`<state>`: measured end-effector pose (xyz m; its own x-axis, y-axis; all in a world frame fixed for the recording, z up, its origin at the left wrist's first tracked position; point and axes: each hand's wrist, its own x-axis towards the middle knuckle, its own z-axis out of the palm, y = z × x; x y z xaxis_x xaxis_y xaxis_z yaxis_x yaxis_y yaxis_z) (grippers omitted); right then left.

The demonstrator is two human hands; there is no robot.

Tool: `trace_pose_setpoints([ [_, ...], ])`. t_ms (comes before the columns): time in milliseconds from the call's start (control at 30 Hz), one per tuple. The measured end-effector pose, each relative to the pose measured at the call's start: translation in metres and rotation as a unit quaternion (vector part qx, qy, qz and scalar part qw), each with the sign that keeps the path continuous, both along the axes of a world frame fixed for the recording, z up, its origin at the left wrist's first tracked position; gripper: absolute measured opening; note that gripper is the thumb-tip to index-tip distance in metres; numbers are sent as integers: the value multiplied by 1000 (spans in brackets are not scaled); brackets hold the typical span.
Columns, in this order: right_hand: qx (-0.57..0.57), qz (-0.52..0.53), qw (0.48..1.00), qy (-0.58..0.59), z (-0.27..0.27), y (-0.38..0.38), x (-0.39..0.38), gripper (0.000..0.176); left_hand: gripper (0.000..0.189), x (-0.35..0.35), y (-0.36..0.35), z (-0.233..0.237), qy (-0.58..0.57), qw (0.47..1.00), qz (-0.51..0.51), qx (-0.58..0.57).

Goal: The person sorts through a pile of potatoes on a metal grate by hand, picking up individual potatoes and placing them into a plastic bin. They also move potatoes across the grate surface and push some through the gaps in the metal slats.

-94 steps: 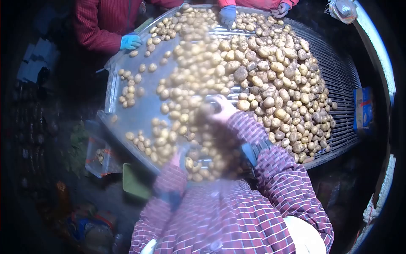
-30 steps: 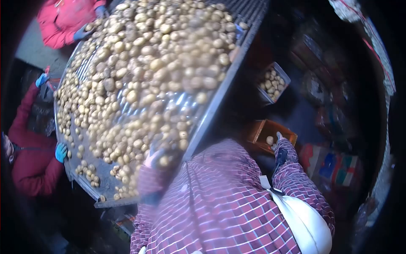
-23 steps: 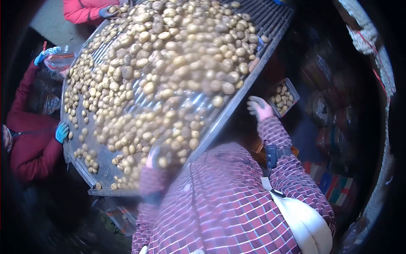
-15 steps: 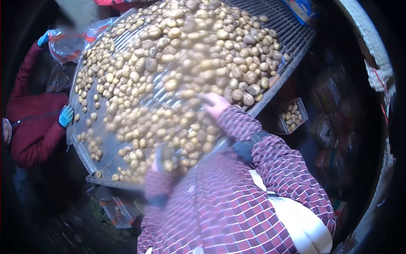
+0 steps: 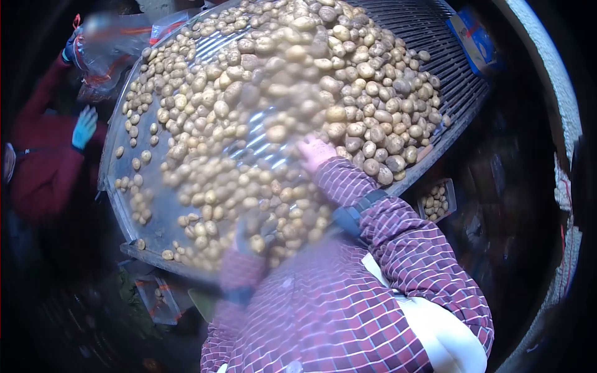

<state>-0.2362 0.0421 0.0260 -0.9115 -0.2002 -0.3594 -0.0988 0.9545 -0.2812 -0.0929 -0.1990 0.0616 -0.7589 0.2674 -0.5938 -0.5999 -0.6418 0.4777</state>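
Observation:
Heaps of potatoes (image 5: 373, 93) spread over a slatted sorting table (image 5: 149, 193), with metal bars showing between them. My right hand (image 5: 316, 152) reaches into the middle of the pile beside the bare bars, its fingers curled down among the potatoes; what is in them is hidden. Nearer my body, my left hand (image 5: 247, 239) rests low at the potatoes by the table's near edge. A hazy smear across the view blurs its fingers. Both arms wear checked sleeves, and a dark band (image 5: 357, 214) circles the right one.
At the left, another person in a dark red top (image 5: 46, 168) raises a gloved hand (image 5: 84, 127) beside a plastic bag (image 5: 112, 56). A crate of potatoes (image 5: 437, 200) stands below the right edge. A blue box (image 5: 472, 40) sits on the far right slats.
The view has shifted, so the table appears further right. My right hand's fingers look more curled. The other person's gloved hand has lifted off the table edge.

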Motion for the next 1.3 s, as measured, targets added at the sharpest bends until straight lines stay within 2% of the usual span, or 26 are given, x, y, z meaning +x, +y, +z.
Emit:
trace_pose_setpoints([
  [67, -138, -99, 985, -18, -4, -7, -5, 48, 42, -13, 15, 22, 84, 992, -58, -74],
  [100, -202, -154, 967, -29, -6, -9, -4, 49, 42, -16, 14, 19, 72, 991, -70, -83],
  [133, -291, -37, 954, -64, -5, -8, -5, 51, 41, -21, 12, 12, 60, 991, -81, -90],
  [200, -338, 121, 930, -80, -1, -10, -9, 53, 42, -14, 0, 12, 46, 998, -32, -24],
  [233, -280, 82, 955, -62, 13, -23, -12, 49, 43, -12, -6, 11, 39, 999, -8, 9],
  [267, -220, 43, 973, -49, 29, -36, -15, 46, 46, -21, -4, 38, 74, 993, -63, -62],
  [300, -147, -65, 986, -35, 31, -49, -34, 40, 48, -31, -4, 66, 108, 978, -118, -133],
  [367, -55, -30, 998, -21, 25, -55, -61, 50, 52, -35, -9, 79, 59, 987, -127, -84],
  [433, 7, 2, 1000, 11, -14, -63, -70, 54, 54, -30, -24, 62, -98, 981, -31, 162],
  [467, -30, -11, 998, 51, -21, -67, -67, 53, 54, -26, -35, 36, -109, 975, -68, 184],
  [500, -104, -48, 993, 2, -18, -66, -67, 55, 54, -22, -46, 11, -119, 966, -106, 204],
  [533, -173, -84, 980, -50, -5, -66, -64, 57, 53, -19, -44, 16, -106, 976, -81, 171],
  [567, -238, -118, 958, -103, 9, -65, -58, 61, 52, -17, -41, 21, -93, 985, -54, 138],
  [633, -427, -125, 871, -206, 16, -74, -33, 60, 51, -9, -34, 27, -77, 992, -7, 95],
  [667, -399, -81, 889, -210, 34, -81, -15, 53, 50, -3, -37, 23, -69, 993, 8, 91],
  [733, -420, -17, 879, -223, 52, -103, 31, 45, 49, 13, -47, 11, -63, 994, 31, 87],
  [767, -410, 170, 886, -137, 45, -104, 42, 41, 48, 22, -51, 3, -62, 994, 44, 80],
  [800, -386, 354, 851, 15, 39, -104, 52, 37, 48, 35, -57, -8, -65, 993, 61, 73],
  [833, -383, 468, 780, 162, 32, -105, 61, 35, 47, 49, -63, -18, -70, 992, 83, 62],
  [900, -436, 432, 784, 91, 32, -101, 70, 30, 46, 81, -81, -39, -80, 986, 139, 40],
  [1000, -396, 376, 834, 72, 51, -85, 92, 29, 45, 150, -130, -71, -92, 966, 242, 5],
  [1100, -319, 395, 856, 99, 6, -36, 109, 28, 44, 226, -185, -101, -88, 934, 343, -44],
  [1133, -354, 210, 905, -109, -2, -22, 117, 24, 43, 250, -204, -111, -81, 924, 369, -59],
  [1233, -345, 167, 922, -61, -13, 14, 131, 22, 42, 307, -250, -149, -44, 914, 397, -76],
  [1267, -352, 80, 920, -153, -4, 26, 129, 24, 42, 322, -262, -164, -22, 920, 385, -65],
  [1300, -327, 29, 930, -164, -2, 37, 128, 27, 41, 334, -270, -182, 0, 932, 359, -57],
])
